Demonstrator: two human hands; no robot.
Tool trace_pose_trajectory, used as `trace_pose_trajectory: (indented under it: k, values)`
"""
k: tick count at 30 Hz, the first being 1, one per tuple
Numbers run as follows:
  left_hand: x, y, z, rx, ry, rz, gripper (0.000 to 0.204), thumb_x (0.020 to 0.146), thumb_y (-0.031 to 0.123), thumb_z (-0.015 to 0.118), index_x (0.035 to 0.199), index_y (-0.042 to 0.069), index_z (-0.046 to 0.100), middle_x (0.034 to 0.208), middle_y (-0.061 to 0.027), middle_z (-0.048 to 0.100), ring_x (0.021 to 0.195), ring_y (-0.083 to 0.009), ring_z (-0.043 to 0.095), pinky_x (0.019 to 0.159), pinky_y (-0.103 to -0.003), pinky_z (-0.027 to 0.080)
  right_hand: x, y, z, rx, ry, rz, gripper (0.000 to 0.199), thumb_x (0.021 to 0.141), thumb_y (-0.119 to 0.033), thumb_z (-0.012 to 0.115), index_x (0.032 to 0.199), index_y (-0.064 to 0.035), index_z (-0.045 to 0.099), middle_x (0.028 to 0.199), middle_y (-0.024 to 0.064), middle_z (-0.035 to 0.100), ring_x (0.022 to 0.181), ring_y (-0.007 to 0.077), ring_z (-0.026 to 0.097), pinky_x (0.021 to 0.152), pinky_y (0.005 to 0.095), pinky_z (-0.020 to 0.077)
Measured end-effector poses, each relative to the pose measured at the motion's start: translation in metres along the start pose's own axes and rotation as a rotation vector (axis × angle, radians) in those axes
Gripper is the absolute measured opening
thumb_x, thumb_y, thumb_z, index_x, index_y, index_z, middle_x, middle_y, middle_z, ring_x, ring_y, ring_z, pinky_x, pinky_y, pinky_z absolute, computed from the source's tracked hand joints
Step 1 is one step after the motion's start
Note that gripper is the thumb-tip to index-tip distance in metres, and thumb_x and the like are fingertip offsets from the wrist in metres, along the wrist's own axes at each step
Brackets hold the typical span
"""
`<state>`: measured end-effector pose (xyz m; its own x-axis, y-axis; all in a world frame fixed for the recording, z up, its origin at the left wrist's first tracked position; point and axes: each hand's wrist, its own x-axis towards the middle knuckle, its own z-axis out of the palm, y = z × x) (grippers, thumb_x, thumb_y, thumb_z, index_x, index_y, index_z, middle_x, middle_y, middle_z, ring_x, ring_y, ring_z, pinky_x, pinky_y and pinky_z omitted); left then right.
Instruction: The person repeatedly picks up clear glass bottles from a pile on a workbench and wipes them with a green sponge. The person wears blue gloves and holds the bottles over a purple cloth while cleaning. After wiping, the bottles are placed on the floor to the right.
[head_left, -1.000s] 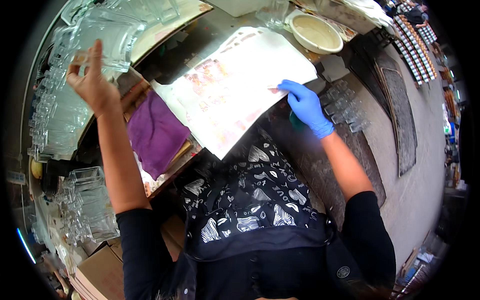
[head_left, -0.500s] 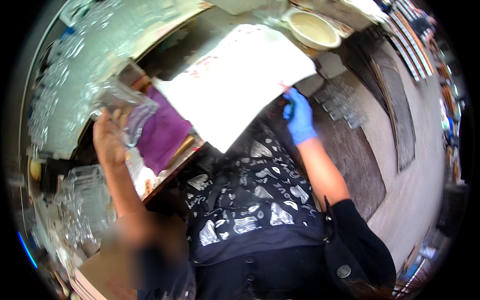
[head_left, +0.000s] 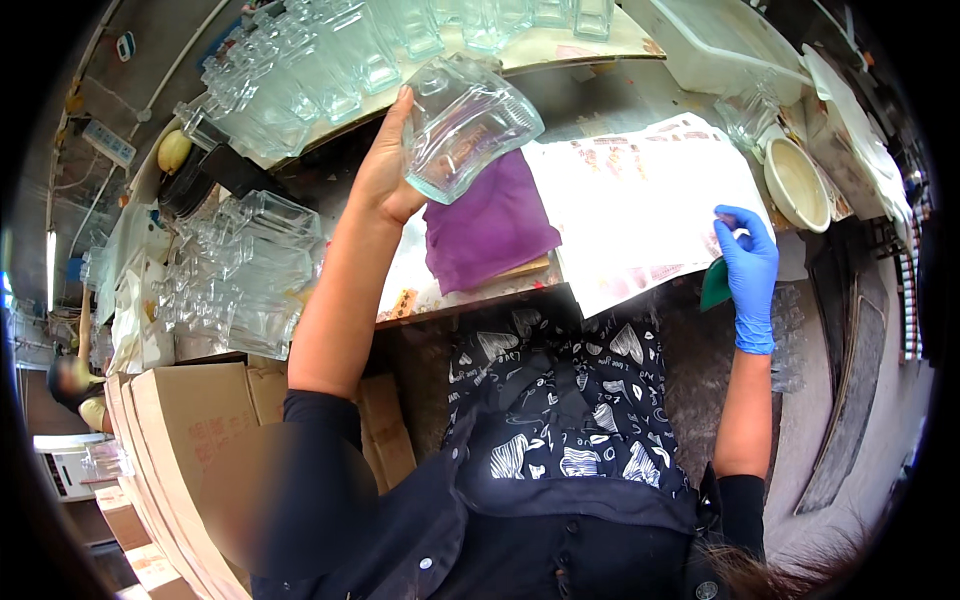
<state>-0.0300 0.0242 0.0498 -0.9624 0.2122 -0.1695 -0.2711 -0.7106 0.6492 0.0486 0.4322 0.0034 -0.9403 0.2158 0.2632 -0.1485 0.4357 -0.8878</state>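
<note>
The left hand (head_left: 382, 172) is grasping a clear glass bottle (head_left: 468, 130), which is hanging over the far-left part of a purple cloth (head_left: 495, 235), well apart from the right hand (head_left: 752, 262). That gloved hand is curling at the right edge of the white paper (head_left: 650, 205), a green piece (head_left: 714, 286) showing beneath; whether it is gripping anything, I cannot tell. Compared with half a second ago, the bottle is sitting farther over the cloth's far side and the view is taking in more cardboard boxes (head_left: 190, 415).

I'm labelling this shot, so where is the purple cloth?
In the head view, the cloth lies near the centre, just left of the white paper and partly behind the bottle held in the left hand.
</note>
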Motion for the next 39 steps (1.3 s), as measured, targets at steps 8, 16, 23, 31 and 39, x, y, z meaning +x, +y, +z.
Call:
trace_pose_trajectory:
  k: [8, 16, 23, 31, 39]
  values:
    - [0.0, -0.002, 0.002, 0.097, -0.012, 0.016, 0.057, 0.095, 0.049, 0.051, 0.132, 0.006, 0.045, 0.125, -0.0185, 0.055, 0.11, -0.0339, 0.059, 0.081, -0.04, 0.057, 0.006, -0.033, 0.031, 0.136, -0.235, 0.009, 0.014, 0.082, -0.002, 0.071, 0.095, -0.0024, 0.07, 0.081, -0.005, 0.063, 0.059, -0.0016, 0.038, 0.054, 0.0148, 0.0323]
    - [-0.006, 0.005, -0.004, 0.222, 0.131, 0.176, 0.046, 0.098, 0.039, 0.051, 0.126, 0.003, 0.051, 0.122, -0.0149, 0.058, 0.11, -0.0271, 0.058, 0.092, -0.04, 0.05, 0.004, -0.045, 0.046, 0.173, -0.352, 0.02, 0.012, 0.082, -0.006, 0.071, 0.093, -0.0033, 0.071, 0.081, -0.0056, 0.064, 0.059, -0.0014, 0.038, 0.054, 0.015, 0.0331]
    - [-0.033, 0.012, 0.016, 0.611, 0.308, 0.366, 0.086, 0.085, 0.04, 0.071, 0.144, 0.003, 0.021, 0.133, -0.0209, 0.041, 0.119, -0.0256, 0.047, 0.095, -0.041, 0.043, 0.012, -0.052, 0.071, 0.276, -0.5, 0.069, 0.012, 0.082, -0.01, 0.071, 0.093, -0.0034, 0.07, 0.091, -0.0008, 0.068, 0.065, -0.0001, 0.048, 0.058, 0.0169, 0.038]
    - [0.044, -0.086, 0.0, 0.938, 0.24, 0.262, 0.1, 0.074, 0.029, 0.082, 0.143, -0.006, 0.018, 0.129, -0.0247, 0.049, 0.116, -0.0261, 0.053, 0.097, -0.034, 0.044, 0.041, -0.043, 0.122, 0.382, -0.736, 0.215, 0.025, 0.08, -0.023, 0.074, 0.095, -0.0029, 0.07, 0.133, 0.0212, 0.054, 0.123, 0.0216, 0.05, 0.102, 0.0301, 0.0352]
    - [0.078, -0.102, 0.032, 1.101, 0.436, 0.483, 0.109, 0.068, 0.045, 0.082, 0.138, -0.01, 0.018, 0.134, -0.0316, 0.033, 0.126, -0.0384, 0.037, 0.103, -0.043, 0.036, 0.032, -0.045, 0.131, 0.378, -1.02, 0.195, 0.02, 0.08, -0.02, 0.074, 0.086, -0.0022, 0.07, 0.128, 0.0217, 0.058, 0.127, 0.0233, 0.048, 0.1, 0.0313, 0.0391]
